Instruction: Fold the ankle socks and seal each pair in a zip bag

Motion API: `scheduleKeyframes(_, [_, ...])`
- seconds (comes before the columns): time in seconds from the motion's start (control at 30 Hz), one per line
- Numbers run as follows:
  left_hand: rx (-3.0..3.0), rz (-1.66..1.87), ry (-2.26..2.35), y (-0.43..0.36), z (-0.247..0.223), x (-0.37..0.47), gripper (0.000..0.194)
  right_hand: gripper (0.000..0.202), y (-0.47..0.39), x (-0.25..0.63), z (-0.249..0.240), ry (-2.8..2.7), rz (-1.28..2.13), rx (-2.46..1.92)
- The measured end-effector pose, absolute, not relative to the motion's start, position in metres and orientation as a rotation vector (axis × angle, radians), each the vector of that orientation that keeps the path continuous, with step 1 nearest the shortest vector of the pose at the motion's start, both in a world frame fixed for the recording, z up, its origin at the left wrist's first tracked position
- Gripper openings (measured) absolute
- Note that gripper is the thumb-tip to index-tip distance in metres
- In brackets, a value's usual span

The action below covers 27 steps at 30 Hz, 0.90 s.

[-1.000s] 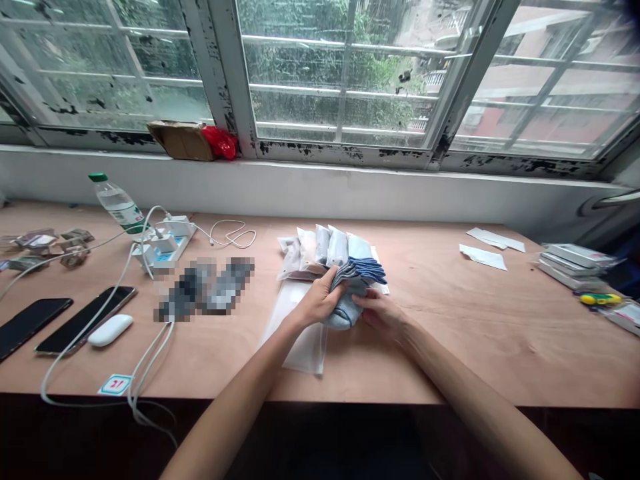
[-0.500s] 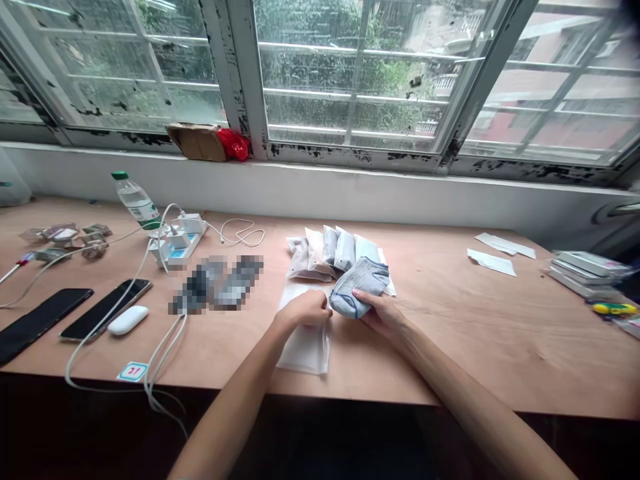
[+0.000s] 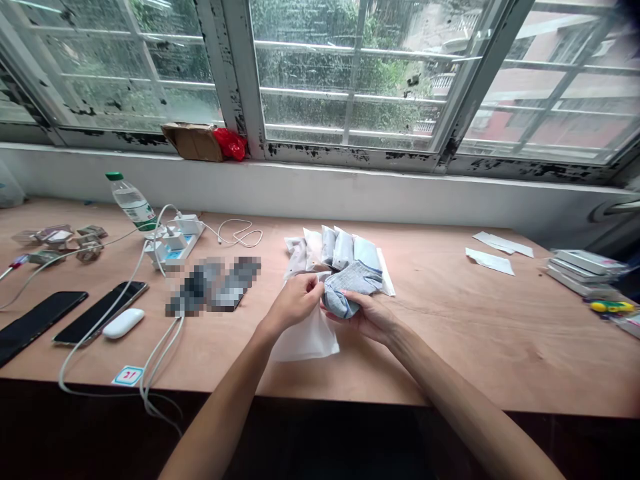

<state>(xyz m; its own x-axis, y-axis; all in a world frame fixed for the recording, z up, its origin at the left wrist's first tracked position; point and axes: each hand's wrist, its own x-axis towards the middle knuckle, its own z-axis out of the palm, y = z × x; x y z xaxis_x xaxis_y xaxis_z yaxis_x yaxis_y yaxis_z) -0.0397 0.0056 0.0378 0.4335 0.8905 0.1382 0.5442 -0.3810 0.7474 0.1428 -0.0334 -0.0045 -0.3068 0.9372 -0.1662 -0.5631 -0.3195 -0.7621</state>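
Observation:
A grey-blue sock with blue trim (image 3: 354, 283), folded up, is held in my right hand (image 3: 367, 315), the thumb on top and the fingers beneath. Close beside its left end, my left hand (image 3: 300, 300) is closed in a pinch on the upper part of a frosted plastic bag (image 3: 306, 339). The lower part of the bag hangs down over the table. Just behind both hands lies a row of several filled clear bags (image 3: 327, 247) with folded cloth items in grey, beige and light blue.
On the wooden table (image 3: 500, 347) at left are phones (image 3: 103, 313), a white case (image 3: 123, 323), a power strip (image 3: 183, 243), cables and a bottle (image 3: 133, 203). White papers (image 3: 490, 261) and stacked packs (image 3: 583, 273) are at right.
My left hand has risen slightly, lifting the top of the frosted bag off the table. The sock in my right hand has shifted left and bent, now close to my left fingers.

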Motion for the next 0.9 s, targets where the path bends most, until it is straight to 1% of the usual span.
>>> scheduleKeyframes(0.1, [2.230,0.853,1.313,0.002,0.042,-0.031,0.033,0.043,-0.028,0.135,-0.010,-0.719,1.675,-0.784])
scheduleKeyframes(0.2, [2.368,0.797,1.363,-0.007,0.043,-0.020,0.030,0.043,-0.025,0.130,-0.014,-0.733,1.573,-0.786])
scheduleKeyframes(0.37, [2.507,0.759,1.552,-0.021,0.037,-0.003,0.026,0.048,-0.030,0.132,-0.007,-0.842,1.575,-0.746])
scheduleKeyframes(0.53, [2.544,0.842,1.545,-0.002,0.032,0.008,0.030,0.044,-0.024,0.133,0.001,-0.731,1.516,-0.657])
scheduleKeyframes(0.63, [2.604,0.828,1.519,0.015,0.030,0.013,0.030,0.046,-0.015,0.131,-0.006,-0.717,1.498,-0.711])
scheduleKeyframes(0.77, [2.672,0.796,1.506,0.027,0.020,0.017,0.030,0.052,-0.005,0.133,-0.024,-0.859,1.520,-0.860])
scheduleKeyframes(0.9, [2.682,0.855,1.492,0.030,0.006,0.016,0.033,0.062,0.002,0.140,-0.038,-1.083,1.307,-1.001])
